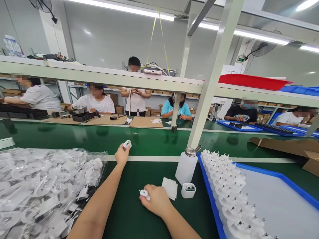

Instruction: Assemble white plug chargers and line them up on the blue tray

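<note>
My left hand (122, 154) is raised over the green bench and grips a small white plug-type charger (127, 144). My right hand (156, 200) rests low on the mat, its fingers closed around a second white charger (144, 195). Just above that hand lies a folded white wipe (169, 188). A white plastic dispenser bottle with a metal top (186, 167) and a small white cup with dark contents (188, 190) stand to its right. Further right, a blue tray (211, 202) holds rows of white chargers. A clear plastic bag of white parts (42, 189) lies left of my left arm.
A pale shelf frame (107, 78) with upright posts crosses the view, carrying a red tray (254, 82) and blue trays. Beyond it, several co-workers (94, 101) sit or stand at a facing bench with cardboard sheets, dark parts and blue trays. Cardboard (309, 156) lies at the right.
</note>
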Demonstrator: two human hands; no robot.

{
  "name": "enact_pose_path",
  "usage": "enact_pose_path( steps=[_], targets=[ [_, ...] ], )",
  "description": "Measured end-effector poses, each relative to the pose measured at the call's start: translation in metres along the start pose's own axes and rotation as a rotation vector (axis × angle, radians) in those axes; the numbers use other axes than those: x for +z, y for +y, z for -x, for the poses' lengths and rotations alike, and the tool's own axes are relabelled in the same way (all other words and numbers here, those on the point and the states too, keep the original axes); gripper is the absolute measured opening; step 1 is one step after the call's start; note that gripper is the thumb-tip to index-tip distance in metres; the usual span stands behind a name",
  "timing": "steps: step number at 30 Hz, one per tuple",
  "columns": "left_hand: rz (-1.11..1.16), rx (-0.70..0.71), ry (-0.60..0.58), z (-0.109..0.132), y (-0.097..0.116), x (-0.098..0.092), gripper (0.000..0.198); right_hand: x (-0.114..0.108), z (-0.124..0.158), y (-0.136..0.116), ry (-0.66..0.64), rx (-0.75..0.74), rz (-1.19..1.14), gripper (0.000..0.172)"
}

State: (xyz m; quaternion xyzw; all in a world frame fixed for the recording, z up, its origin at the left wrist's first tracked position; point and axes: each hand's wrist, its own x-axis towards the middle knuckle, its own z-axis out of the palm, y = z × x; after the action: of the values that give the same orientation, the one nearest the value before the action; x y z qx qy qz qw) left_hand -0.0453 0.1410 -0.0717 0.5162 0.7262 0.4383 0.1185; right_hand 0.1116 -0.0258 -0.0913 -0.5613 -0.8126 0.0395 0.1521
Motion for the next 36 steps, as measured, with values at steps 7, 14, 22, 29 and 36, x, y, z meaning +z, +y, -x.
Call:
enact_pose_path(
  steps=[7, 14, 22, 29, 36],
  targets=[
    [0.306, 0.206, -0.409, 0.074, 0.015, -0.007, 0.031, -0.013, 0.004, 0.005, 0.112, 0.072, -0.374, 0.022],
    [0.367, 0.451, -0.896, 0.126, 0.011, -0.027, 0.025, -0.025, -0.002, 0.032, 0.442, 0.3, -0.71, 0.028],
    [0.471, 0.433, -0.997, 0.123, 0.009, -0.03, 0.038, -0.02, -0.007, 0.034, 0.397, 0.278, -0.766, 0.021],
    [0.478, 0.429, -0.957, 0.124, 0.008, -0.03, 0.033, -0.021, -0.003, 0.02, 0.281, 0.188, -0.724, 0.02],
    [0.488, 0.412, -0.95, 0.125, 0.007, -0.029, 0.033, -0.019, -0.005, 0.022, 0.155, 0.252, -0.725, 0.026]
  ],
)
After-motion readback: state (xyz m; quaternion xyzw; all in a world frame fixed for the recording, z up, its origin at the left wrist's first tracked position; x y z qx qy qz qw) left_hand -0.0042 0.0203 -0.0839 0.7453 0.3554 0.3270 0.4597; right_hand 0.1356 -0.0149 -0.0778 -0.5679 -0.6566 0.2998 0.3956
